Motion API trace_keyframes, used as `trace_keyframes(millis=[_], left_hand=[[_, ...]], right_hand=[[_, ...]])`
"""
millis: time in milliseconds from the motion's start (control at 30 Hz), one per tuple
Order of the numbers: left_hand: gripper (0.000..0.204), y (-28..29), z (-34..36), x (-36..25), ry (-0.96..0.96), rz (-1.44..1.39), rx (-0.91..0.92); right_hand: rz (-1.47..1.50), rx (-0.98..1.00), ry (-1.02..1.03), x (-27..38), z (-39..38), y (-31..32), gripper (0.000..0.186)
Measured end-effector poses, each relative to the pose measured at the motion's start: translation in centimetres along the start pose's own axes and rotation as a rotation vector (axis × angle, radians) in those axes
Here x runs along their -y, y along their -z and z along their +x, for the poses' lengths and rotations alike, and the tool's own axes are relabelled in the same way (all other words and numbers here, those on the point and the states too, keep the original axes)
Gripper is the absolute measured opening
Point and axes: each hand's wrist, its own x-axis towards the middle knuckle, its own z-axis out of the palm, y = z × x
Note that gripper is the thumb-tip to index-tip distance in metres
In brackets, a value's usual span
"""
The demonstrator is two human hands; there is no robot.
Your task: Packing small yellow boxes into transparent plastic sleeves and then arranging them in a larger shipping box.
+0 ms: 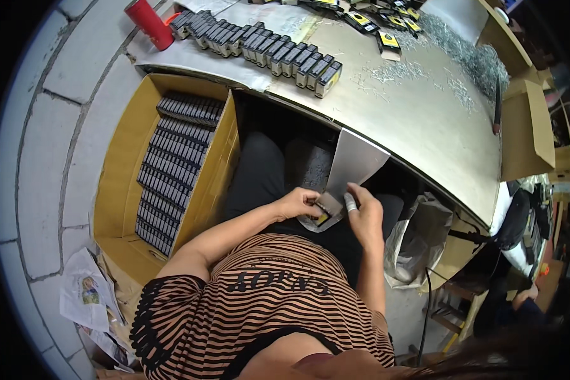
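Both hands meet over the lap, just below the near edge of the counter [418,120]. The left hand [299,202] has its fingers curled closed around a small box [326,206], dark with a yellow patch showing on its lower face. The right hand [364,215] is at the box's other side, thumb and fingers pinched in toward it; one finger wears a pale wrap [350,201]. A grey sheet [353,166] rises from between the two hands and leans up against the near edge of the counter; whether the right fingers grip the sheet or only the box cannot be told.

On the counter, a long row of boxes [259,45] like the one in hand runs from the far left corner toward the middle, standing side by side. More boxes with yellow labels [386,25] lie loose at the far edge, and a scatter of small metal bits [468,63] covers the far right part. A red cylinder [149,24] stands off the far left corner.

To the left of the lap, beside the counter, an open carton [123,183] on the floor holds packed boxes [174,168] stacked in tight rows. A clear plastic bag [415,237] hangs at the right of the lap.
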Motion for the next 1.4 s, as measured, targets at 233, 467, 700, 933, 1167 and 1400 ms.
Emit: trace_keyframes(millis=[233,467,700,933,1167,1400], left_hand=[[0.035,-1.7,-0.9,-4.4,-0.111,0.065,-0.134],[0.06,-4.8,-3.1,-8.3,-0.687,0.226,-0.223],[0.054,-5.6,-2.7,-9.1,-1.055,0.806,-0.294],[0.044,-4.5,-2.3,-7.5,-0.484,0.224,-0.221],[0.05,-4.6,-2.8,-8.1,-0.638,0.527,-0.257],[0.058,-3.3,-2.8,-7.8,-0.594,0.445,-0.3]], right_hand=[[-0.014,0.145,0.137,0.6,0.0,0.1,0.052],[0.771,0.047,0.073,1.5,0.7,0.8,0.07],[1.486,0.223,-0.058,3.3,2.0,-0.2,0.047],[1.36,0.199,-0.204,3.2,1.8,-0.7,0.037],[1.509,0.176,-0.322,1.7,1.0,-1.2,0.035],[1.12,0.077,-0.232,2.1,0.5,-1.7,0.025]])
